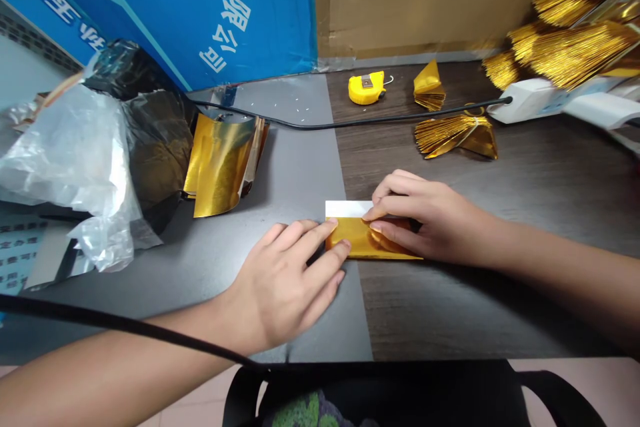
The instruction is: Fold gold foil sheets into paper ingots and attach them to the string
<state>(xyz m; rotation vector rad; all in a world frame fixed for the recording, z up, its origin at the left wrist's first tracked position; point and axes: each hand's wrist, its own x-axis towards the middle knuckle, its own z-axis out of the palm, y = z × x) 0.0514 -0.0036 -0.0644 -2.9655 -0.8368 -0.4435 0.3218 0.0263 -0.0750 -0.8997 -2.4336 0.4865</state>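
Note:
A sheet of gold foil paper (353, 238) lies on the table in front of me, folded over, with a white strip along its far edge. My left hand (293, 274) rests at the sheet's left end, fingers outstretched and apart, with fingertips touching the gold surface. Over the right part of the sheet, my right hand (430, 220) has thumb and forefinger drawn together on the paper near the white strip. Its fingers hide some of the fold.
A stack of gold paper (220, 164) stands at left beside plastic bags (85, 154). Behind are a yellow tape measure (367, 88), a folded gold piece (429, 86), a tied pleated gold bundle (455, 135) and a black cable (310, 127). More gold bundles (580, 47) are piled at right.

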